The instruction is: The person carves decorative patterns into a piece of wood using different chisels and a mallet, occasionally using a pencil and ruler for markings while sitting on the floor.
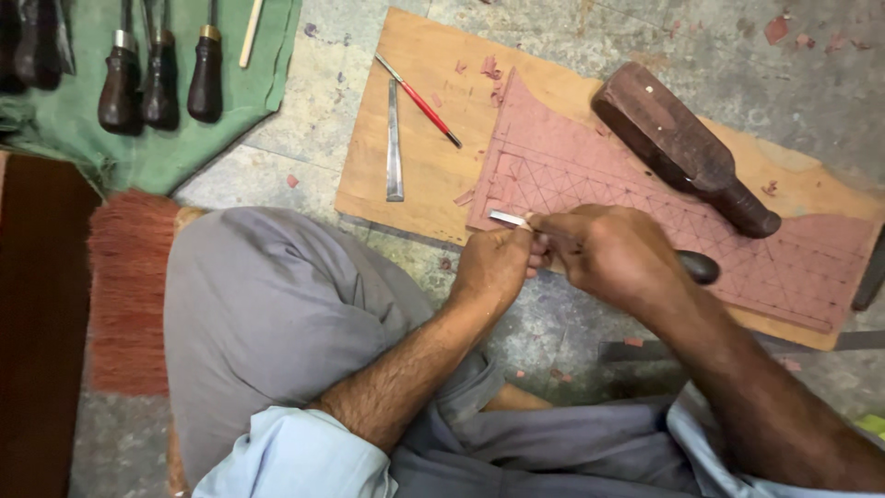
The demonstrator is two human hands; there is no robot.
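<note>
A reddish wooden panel [645, 198] with a drawn grid of crossing lines lies on a light plywood board [419, 161] on the floor. My right hand [618, 254] grips a chisel [510, 219] with a dark handle that sticks out past the hand on the right. My left hand [495, 265] pinches the chisel's metal blade near its tip, which rests at the panel's near left edge. The two hands touch each other.
A dark wooden mallet [682, 148] lies on the panel. A flat steel chisel [394, 143] and a red pencil [419, 100] lie on the board. Several dark-handled tools [161, 78] rest on a green cloth [74, 129] at top left. My grey-trousered knee [267, 314] fills the foreground.
</note>
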